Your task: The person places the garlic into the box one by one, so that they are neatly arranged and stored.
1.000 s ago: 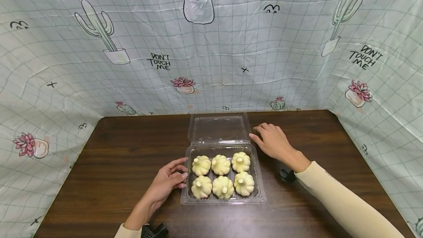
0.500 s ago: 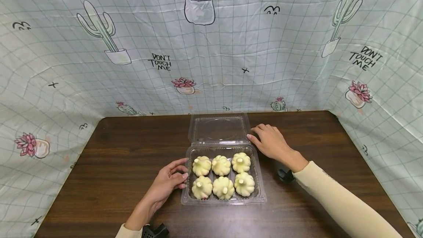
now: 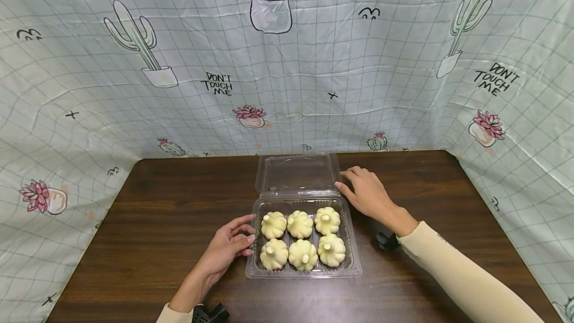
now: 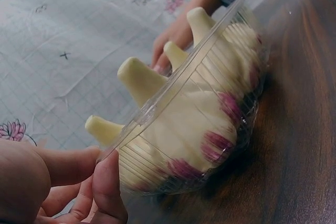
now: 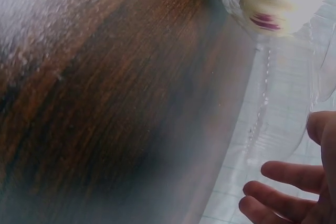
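In the head view, a clear plastic clamshell container point(image 3: 355, 263) stands on the table with its lid point(image 3: 299, 173) folded back behind it. Inside sit several pale garlic bulbs point(image 3: 303, 254) with thick stems, in two rows; the left wrist view shows purple streaks low on a garlic bulb point(image 4: 184, 124). My left hand point(image 3: 226, 243) pinches the container's left rim between thumb and index finger point(image 4: 107, 182). At the lid's right edge is my right hand point(image 3: 367, 193), its thumb tip right at the edge. Its fingers point(image 5: 283, 200) are extended and loosely spread beside the clear lid point(image 5: 278, 103).
The dark wooden table point(image 3: 179, 198) carries the container near its middle. A pale grid-patterned sheet point(image 3: 287, 74) with cactus drawings hangs behind and at both sides. Black wrist devices show beneath both wrists, such as the left wrist device point(image 3: 211, 313).
My right hand has shifted slightly left against the lid's edge, and the lid looks tilted up a little. The left hand, container and garlic bulbs stay in place.
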`<action>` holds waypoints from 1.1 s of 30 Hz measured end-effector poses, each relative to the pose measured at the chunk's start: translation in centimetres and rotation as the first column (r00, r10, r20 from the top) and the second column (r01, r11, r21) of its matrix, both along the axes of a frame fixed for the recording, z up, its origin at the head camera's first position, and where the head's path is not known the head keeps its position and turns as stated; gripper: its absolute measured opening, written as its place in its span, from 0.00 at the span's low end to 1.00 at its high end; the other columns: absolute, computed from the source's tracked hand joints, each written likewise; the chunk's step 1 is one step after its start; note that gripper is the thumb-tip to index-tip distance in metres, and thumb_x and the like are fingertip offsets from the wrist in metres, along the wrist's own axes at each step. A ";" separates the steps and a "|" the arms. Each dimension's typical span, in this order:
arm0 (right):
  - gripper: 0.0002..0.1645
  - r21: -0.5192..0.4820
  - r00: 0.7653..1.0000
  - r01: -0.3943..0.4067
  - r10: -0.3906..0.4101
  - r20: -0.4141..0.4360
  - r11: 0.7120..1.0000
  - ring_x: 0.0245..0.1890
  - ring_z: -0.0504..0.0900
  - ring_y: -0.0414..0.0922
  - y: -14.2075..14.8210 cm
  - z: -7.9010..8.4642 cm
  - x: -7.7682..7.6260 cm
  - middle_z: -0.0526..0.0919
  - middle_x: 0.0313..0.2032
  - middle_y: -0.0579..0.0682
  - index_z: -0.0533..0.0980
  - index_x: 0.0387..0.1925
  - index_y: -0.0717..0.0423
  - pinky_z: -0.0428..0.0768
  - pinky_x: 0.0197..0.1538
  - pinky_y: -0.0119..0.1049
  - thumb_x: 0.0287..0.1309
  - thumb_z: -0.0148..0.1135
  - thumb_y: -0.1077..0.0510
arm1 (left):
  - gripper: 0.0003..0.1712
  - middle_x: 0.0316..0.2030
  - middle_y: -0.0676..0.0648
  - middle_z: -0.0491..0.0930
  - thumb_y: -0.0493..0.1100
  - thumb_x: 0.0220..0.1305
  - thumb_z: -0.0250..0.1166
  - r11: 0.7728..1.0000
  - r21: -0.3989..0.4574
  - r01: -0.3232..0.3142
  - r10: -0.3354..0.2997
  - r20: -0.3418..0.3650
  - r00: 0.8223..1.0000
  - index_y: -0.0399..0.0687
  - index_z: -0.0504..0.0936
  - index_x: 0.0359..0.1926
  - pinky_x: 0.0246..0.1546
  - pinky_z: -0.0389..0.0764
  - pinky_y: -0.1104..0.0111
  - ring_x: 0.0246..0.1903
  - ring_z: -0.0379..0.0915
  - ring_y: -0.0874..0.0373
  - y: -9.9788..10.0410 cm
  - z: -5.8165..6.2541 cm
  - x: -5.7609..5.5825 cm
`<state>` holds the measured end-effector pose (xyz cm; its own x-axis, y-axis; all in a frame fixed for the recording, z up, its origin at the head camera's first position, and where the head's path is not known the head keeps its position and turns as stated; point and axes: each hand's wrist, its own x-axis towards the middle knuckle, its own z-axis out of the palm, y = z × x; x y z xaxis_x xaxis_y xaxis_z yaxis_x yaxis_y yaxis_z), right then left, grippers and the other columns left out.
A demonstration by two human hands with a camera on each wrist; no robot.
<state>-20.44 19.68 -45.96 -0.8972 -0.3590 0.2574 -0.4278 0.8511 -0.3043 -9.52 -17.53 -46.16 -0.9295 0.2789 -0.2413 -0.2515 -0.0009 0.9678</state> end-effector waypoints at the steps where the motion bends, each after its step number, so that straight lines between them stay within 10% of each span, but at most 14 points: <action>1: 0.26 -0.008 1.000 0.000 0.000 -0.008 1.000 0.59 0.79 0.66 0.0 0.0 0.0 0.80 0.58 0.67 0.80 0.61 0.68 0.75 0.63 0.66 0.78 0.61 0.50 | 0.35 0.50 0.44 0.73 0.30 0.77 0.60 1.000 0.000 0.000 0.000 0.000 1.000 0.28 0.59 0.78 0.37 0.85 0.76 0.35 0.75 0.66 0.0 0.0 0.0; 33: 0.29 -0.200 0.983 -0.010 -0.026 -0.179 0.980 0.55 0.81 0.62 0.2 0.6 0.8 0.83 0.55 0.62 0.84 0.57 0.67 0.77 0.60 0.62 0.59 0.80 0.54 | 0.33 0.51 0.43 0.74 0.29 0.77 0.60 1.000 -0.018 -0.017 0.018 0.014 1.000 0.29 0.61 0.78 0.36 0.85 0.75 0.35 0.75 0.65 0.2 0.0 0.0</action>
